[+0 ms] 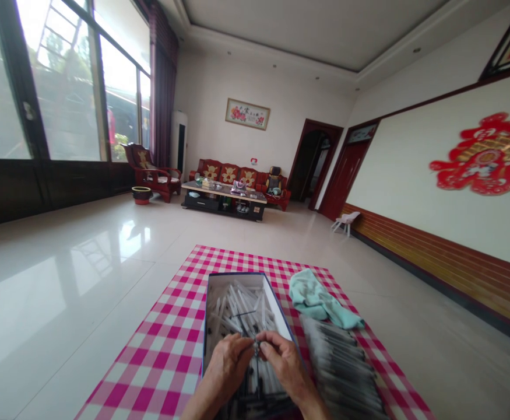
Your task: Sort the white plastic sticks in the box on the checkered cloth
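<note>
Tall windows (66, 76) letting in daylight at 10 o'clock, glare spreading across glossy tile floor (57, 262). Red wooden sofa (228, 174) and low coffee table (224, 198) standing at 12, armchair (152, 172) sitting at 11. Red paper-cut (482, 153) hanging on cream wall (394, 175) at 2.

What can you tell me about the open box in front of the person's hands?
The open box is a lidless rectangular carton, apparently cardboard, with white inner walls and a dark blue rim. It sits on a pink-and-white checked cloth and holds a loose jumble of slender white items. The person's left hand and right hand are held over its near end, hiding that part.
</note>
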Available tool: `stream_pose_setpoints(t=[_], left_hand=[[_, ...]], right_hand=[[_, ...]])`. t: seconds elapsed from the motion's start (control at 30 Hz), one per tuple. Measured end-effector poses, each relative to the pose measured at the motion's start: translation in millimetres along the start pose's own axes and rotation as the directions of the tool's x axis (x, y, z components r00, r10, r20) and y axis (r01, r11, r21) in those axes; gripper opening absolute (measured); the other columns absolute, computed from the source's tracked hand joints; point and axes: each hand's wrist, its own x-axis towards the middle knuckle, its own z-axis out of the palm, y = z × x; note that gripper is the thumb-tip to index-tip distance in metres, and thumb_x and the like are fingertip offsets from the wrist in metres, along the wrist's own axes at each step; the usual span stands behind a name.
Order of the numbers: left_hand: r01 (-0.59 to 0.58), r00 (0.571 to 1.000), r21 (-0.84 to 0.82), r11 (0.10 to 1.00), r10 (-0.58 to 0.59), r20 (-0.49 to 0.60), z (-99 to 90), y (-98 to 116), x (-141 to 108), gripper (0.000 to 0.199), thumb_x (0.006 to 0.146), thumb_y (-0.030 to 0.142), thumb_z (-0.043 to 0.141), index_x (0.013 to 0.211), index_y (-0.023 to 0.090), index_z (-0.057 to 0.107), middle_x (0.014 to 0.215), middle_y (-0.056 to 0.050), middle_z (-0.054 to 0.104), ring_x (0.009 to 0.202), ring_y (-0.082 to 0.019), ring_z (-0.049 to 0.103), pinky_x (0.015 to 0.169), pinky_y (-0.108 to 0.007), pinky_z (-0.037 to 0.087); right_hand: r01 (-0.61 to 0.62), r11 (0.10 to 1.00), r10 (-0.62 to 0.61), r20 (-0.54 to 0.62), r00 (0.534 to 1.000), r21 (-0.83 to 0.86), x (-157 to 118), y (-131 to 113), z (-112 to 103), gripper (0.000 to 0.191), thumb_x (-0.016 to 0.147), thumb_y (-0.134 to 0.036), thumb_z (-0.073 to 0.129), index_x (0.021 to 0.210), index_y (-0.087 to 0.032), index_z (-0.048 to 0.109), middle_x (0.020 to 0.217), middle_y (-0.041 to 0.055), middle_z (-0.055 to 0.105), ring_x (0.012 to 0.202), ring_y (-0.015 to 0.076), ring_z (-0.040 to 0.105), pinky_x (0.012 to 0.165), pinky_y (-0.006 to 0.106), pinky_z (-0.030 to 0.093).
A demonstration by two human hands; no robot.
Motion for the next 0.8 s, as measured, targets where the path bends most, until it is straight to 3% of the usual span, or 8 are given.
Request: stream_pose_setpoints(t=[0.23, 0.5, 0.8], left_hand=[[0.008, 1.000, -0.001, 1.000, -0.008, 0.009, -1.1, 1.9, -0.1, 0.025, 0.088, 0.017, 0.045, 0.073, 0.018, 0.066, 0.066, -0.001, 0.060, 0.064, -0.013, 0.058, 0.061, -0.020, 0.036], [-0.019, 1.000, 0.026, 0.999, 0.019, 0.011, 0.9, -0.5, -1.2, 0.025, 0.088, 0.018, 0.046, 0.077, 0.020, 0.068, 0.067, -0.002, 0.062, 0.066, -0.014, 0.058, 0.062, -0.021, 0.038], [-0.017, 1.000, 0.042, 0.999, 0.018, -0.015, 0.3, 1.1, -0.9, 0.027, 0.089, 0.019, 0.044, 0.072, 0.020, 0.065, 0.067, -0.002, 0.061, 0.067, -0.014, 0.057, 0.062, -0.021, 0.038]], right_hand=[[0.019, 1.000, -0.019, 0.007, 1.000, -0.002, -2.6, -6.9, 0.9, 0.019, 0.080, -0.031, 0.057, 0.091, -0.019, 0.067, 0.075, 0.0015, 0.062, 0.069, 0.0164, 0.055, 0.066, 0.026, 0.044], [0.108, 0.985, -0.106, 0.021, 0.994, -0.131, -4.1, -10.0, 2.3, 0.016, 0.081, -0.026, 0.055, 0.088, -0.020, 0.067, 0.083, 0.0028, 0.064, 0.079, 0.0182, 0.058, 0.072, 0.026, 0.045], [0.034, 0.999, -0.034, 0.003, 0.999, -0.039, -4.4, 0.0, 3.3, 0.019, 0.079, -0.034, 0.058, 0.089, -0.018, 0.065, 0.080, 0.0034, 0.066, 0.075, 0.0189, 0.059, 0.069, 0.027, 0.047]])
